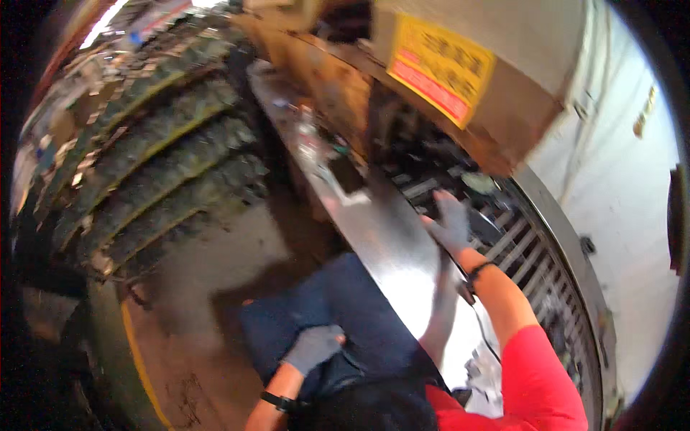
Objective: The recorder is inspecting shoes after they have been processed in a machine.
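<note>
My right hand (pixel 451 224), in a grey glove with bare fingertips, reaches past the far edge of a shiny steel ledge (pixel 392 248). Its fingers are spread and nothing shows in them. It hovers over or touches dark parts (pixel 483 224) beside a slatted metal bed (pixel 535 255); blur hides which. My left hand (pixel 316 348), gloved alike, rests on my dark blue trousers (pixel 287 320) with its fingers curled in. Nothing shows in it. A small dark object (pixel 466 292) with a thin cord lies on the ledge by my right wrist.
A brown and grey machine housing (pixel 532 86) with a yellow and red label (pixel 440 68) overhangs the bed. At left stand racks (pixel 162 147) of several rows of blurred items. A crumpled pale wrapping (pixel 485 373) lies near me; a white wall (pixel 636 215) rises at right.
</note>
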Tool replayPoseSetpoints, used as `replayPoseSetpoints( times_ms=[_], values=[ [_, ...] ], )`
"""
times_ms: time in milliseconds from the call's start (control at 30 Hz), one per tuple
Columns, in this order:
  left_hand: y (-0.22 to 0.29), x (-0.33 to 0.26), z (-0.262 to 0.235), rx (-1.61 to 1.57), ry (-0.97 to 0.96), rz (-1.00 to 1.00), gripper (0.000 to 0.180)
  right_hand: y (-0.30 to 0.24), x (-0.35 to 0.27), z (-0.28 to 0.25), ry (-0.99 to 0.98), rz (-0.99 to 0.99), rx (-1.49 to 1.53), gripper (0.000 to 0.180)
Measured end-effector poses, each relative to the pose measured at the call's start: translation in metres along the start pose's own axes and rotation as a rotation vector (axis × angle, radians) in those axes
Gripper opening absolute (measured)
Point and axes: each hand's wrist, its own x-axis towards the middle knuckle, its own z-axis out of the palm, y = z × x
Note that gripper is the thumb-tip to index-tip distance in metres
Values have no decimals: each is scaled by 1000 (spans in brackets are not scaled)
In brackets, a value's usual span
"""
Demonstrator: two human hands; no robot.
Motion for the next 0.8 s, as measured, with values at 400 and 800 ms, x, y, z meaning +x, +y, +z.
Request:
replayPoseSetpoints(
  times_ms=[400, 800],
  values=[
    [26, -13, -19, 42, 388, 114, 51, 40, -16, -54, -342, 172, -26, 88],
    [93, 3, -7, -1290, 404, -112, 40, -171, -5, -158, -407, -943, 346, 79]
  ],
)
